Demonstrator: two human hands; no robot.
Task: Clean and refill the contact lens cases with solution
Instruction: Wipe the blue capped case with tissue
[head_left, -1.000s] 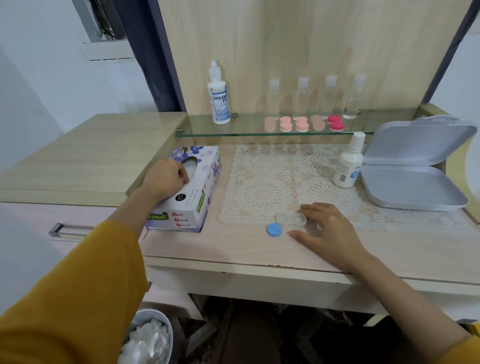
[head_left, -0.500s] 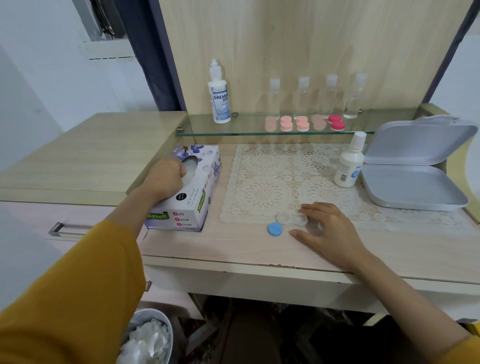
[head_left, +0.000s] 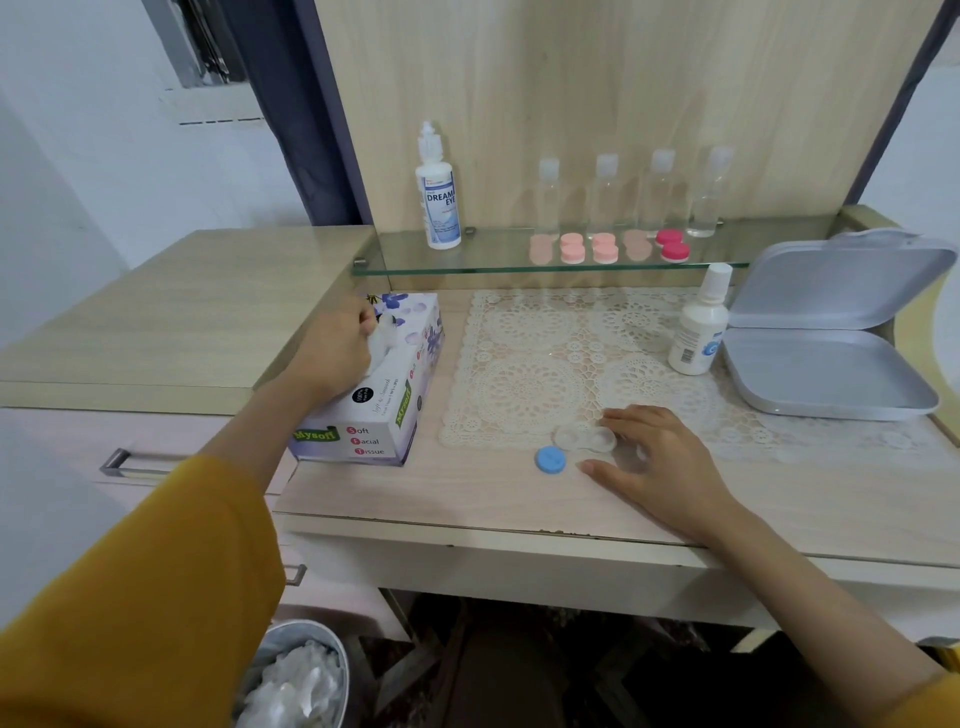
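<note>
Head: left hand (head_left: 332, 353) around tissue (head_left: 385, 332), right hand (head_left: 660, 462) flat beside case (head_left: 584, 439)

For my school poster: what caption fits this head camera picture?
Left hand pinches a tissue at the tissue box; right hand rests by the open lens case.

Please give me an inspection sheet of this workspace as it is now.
Surface: wooden desk, lace mat on it.
Job's things: clear lens case open at the mat's near edge, blue cap beside it; solution bottle upright on the mat; pink cases on glass shelf.
Clutter: tissue box, open grey box, shelf bottles.
Hands: left hand pinches a tissue at the box; right hand open, resting by the lens case.
Cables: nothing seen.
Surroundings: bin with crumpled tissues below the desk.
</note>
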